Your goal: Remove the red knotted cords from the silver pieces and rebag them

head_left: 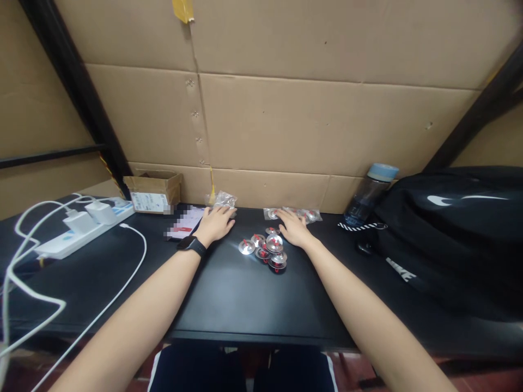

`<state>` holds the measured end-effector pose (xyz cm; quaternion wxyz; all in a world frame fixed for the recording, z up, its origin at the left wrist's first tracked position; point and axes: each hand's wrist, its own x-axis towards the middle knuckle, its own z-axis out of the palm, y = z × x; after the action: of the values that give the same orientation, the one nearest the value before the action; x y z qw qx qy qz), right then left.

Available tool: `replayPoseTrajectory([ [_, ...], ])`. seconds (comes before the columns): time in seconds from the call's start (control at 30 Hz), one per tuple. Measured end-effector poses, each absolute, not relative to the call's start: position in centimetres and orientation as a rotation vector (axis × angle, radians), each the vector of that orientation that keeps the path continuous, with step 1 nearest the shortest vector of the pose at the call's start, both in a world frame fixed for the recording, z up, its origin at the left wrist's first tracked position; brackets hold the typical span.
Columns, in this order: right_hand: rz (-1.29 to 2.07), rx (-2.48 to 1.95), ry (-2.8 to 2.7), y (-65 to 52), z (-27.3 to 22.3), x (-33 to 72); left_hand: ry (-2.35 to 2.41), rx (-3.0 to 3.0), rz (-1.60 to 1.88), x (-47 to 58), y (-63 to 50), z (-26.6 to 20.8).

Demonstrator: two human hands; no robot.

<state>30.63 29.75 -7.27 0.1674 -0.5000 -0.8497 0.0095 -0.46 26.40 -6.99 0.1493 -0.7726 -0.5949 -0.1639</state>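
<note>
My left hand [216, 224], with a black watch [192, 246] on the wrist, lies with its fingers stretched out at the near edge of some crumpled clear plastic bags [225, 199]. Over on the other side, my right hand [295, 228] is spread flat, fingertips at clear bags [311, 215] that hold silver discs with bits of red. Between the hands sits a loose pile of silver finger cymbals [274, 245] with red loops, some overlapping. The right thumb is close to the pile; whether it touches cannot be made out.
A phone [188, 224] and an open cardboard box [153, 191] are left of my left hand. Farther left lies a white power strip [81, 231] with plugs and cables. At right stand a water bottle [368, 196] and a black backpack [453, 239]. Cardboard [278, 125] walls the back.
</note>
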Motion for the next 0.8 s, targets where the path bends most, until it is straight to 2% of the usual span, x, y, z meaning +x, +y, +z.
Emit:
replayPoseTrajectory([
  [0.47, 0.044, -1.357, -2.422, 29.6, -6.2, 30.4, -1.503, -2.243, -0.612, 2.4, 24.1, -5.8],
  [0.67, -0.157, -1.385, -2.349, 29.2, -5.9, 30.1, -1.491, -2.445, -0.944, 4.4, 23.3, -5.1],
  [0.8, -0.104, -1.209, -2.195, 27.7, -4.6, 29.4, -1.468, -2.554, -1.317, 5.3, 22.7, -4.5],
])
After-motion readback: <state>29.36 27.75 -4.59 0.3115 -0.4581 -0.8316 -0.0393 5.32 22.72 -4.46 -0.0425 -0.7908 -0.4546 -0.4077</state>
